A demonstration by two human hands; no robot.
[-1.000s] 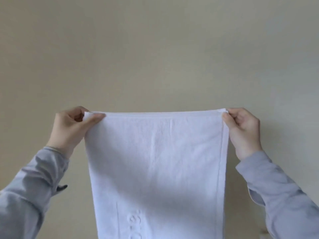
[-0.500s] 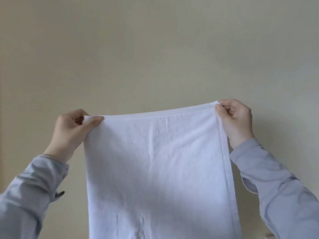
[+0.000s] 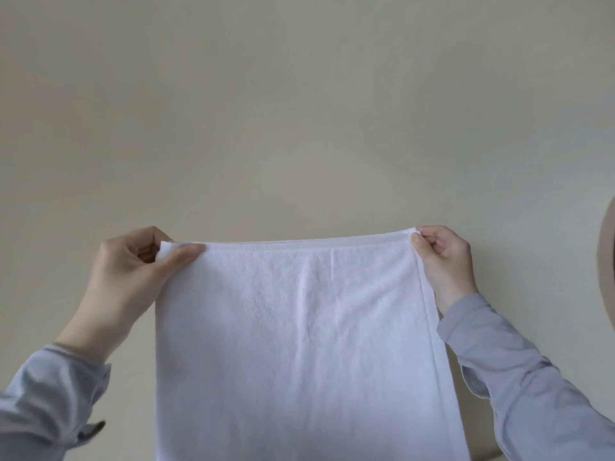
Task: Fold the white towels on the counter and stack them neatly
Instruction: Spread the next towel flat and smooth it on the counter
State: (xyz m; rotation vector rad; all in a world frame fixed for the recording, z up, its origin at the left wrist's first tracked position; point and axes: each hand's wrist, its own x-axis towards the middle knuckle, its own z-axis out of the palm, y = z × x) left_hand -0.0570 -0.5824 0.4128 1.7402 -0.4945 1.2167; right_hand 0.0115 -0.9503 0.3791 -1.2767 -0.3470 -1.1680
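White terry cloth filled the lower middle of the view: one towel (image 3: 299,344) hung full width in the air before a plain beige wall (image 3: 299,111), its lower end running out of the bottom of the picture. The counter was not in view.

Half a second before, the right corner had been lifted well above the left, so the hem slanted. By this moment the slant had eased to a slight rise toward the right, and the whole top edge sat lower in the view. The raised pattern seen near the bottom a second earlier had dropped out of sight. A brown curved shape (image 3: 607,261) had also come in at the right edge (what it was I could not tell). I judged that the towel was being levelled and squared for its first fold, so the task on this piece had barely begun.

The left hand (image 3: 129,277) pinched the top left corner, thumb (image 3: 186,257) laid flat across the front of the hem and the fingers curled behind it. The right hand (image 3: 446,261) gripped the top right corner, thumb tip pressed to the hem and the fingers curled tight beside it. Both hands were closed on cloth, and the hem between them ran nearly taut, with little sag. Grey sleeves (image 3: 519,377) covered both forearms.
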